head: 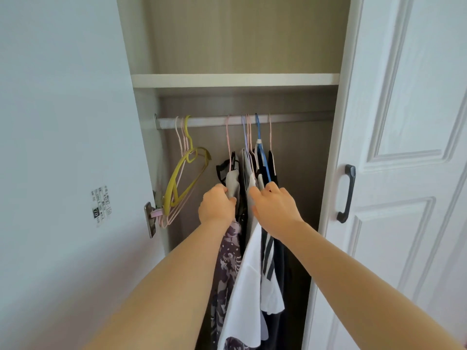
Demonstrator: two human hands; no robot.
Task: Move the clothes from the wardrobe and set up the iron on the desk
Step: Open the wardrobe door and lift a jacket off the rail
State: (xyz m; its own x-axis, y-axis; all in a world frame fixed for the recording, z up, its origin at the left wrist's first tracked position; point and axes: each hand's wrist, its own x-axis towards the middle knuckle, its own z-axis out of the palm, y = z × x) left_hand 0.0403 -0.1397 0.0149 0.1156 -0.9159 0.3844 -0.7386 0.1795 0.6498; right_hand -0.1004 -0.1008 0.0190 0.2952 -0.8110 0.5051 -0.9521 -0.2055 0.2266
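Wardrobe (235, 80) | door sticker (101, 207) unreadable | both hands' fingers grasp hanging clothes (249, 261)

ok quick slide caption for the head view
Both hands, left and right, grip hung clothes on the wardrobe rail, empty hangers alongside.

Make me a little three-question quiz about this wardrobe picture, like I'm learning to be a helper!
1. True or false: the yellow hanger has a shirt on it.
2. What colour is the hanger nearest the right hand? A) blue B) green C) red
3. Fill in: the left hand grips a ____ garment still hanging from the rail.

Key:
1. False, it hangs bare.
2. A, the blue hanger.
3. Grey.
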